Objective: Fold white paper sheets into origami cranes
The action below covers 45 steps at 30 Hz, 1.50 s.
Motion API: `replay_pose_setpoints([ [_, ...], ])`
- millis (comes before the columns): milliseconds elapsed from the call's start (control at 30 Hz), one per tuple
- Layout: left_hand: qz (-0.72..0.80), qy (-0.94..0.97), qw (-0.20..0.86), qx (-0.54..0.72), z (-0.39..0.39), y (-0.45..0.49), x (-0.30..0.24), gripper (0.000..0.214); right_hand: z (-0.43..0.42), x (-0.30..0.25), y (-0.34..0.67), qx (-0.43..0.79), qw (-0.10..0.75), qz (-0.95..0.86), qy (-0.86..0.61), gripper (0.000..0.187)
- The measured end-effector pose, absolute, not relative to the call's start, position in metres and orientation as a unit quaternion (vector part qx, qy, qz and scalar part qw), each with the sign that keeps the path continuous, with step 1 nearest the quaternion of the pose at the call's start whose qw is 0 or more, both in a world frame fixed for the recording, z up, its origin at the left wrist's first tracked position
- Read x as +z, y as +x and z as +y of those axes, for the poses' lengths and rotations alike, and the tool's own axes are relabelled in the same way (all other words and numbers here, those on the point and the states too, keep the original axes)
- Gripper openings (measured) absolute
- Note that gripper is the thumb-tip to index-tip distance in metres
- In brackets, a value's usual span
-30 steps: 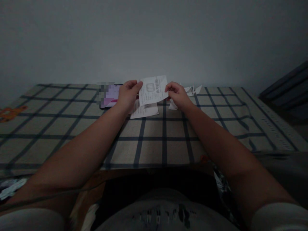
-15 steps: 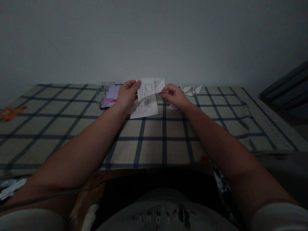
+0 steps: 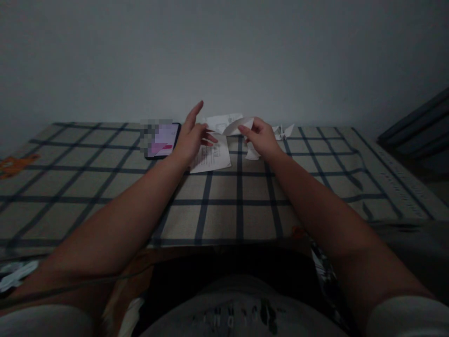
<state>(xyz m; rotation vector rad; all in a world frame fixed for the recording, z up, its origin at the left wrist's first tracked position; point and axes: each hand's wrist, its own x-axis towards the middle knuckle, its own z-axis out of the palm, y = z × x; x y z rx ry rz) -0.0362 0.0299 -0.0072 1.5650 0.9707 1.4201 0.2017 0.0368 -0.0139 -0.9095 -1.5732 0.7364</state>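
On near checked tablecloth [image 3: 224, 210], printed receipt [image 3: 212, 160] lying flat beneath hands, text unreadable. Left hand [image 3: 191, 138] spreading fingers wide, gripping nothing; contact with curled paper slip [image 3: 231, 125] unclear. Right hand [image 3: 261, 139] pinching slip's right edge, so sheet arching over. Farther: phone [image 3: 163, 139] glowing left, screen blurred; paper cranes [image 3: 282, 132] peeking behind right hand.

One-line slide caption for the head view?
Right hand holds a curled printed slip above a checked cloth; left hand open beside a phone.

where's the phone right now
In the head view, the phone lies far back on the checked cloth, just left of the left hand and the flat printed sheet.
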Motion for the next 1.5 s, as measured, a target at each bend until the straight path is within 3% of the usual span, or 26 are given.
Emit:
replay_pose_setpoints([
  [267,0.372,0.666,0.393,0.513,0.015,-0.033,0.0,0.046,0.038,-0.012,0.204,0.241,0.562,-0.678,-0.408,0.034],
  [500,0.368,0.725,0.382,0.439,0.01,-0.033,0.003,0.06,0.043,-0.017,0.206,0.213,0.58,-0.67,-0.411,0.042],
  [600,0.362,0.72,0.401,0.436,0.009,-0.033,0.002,0.055,0.043,-0.017,0.207,0.223,0.581,-0.665,-0.413,0.045],
  [900,0.379,0.693,0.373,0.486,0.02,-0.029,-0.007,0.037,0.04,-0.016,0.206,0.239,0.577,-0.666,-0.407,0.049],
  [1100,0.392,0.654,0.366,0.534,0.02,-0.027,-0.002,0.053,0.036,-0.013,0.202,0.314,0.57,-0.647,-0.398,0.059],
  [1500,0.385,0.626,0.384,0.559,0.021,-0.028,0.001,0.041,0.031,-0.006,0.198,0.373,0.579,-0.616,-0.382,0.062],
])
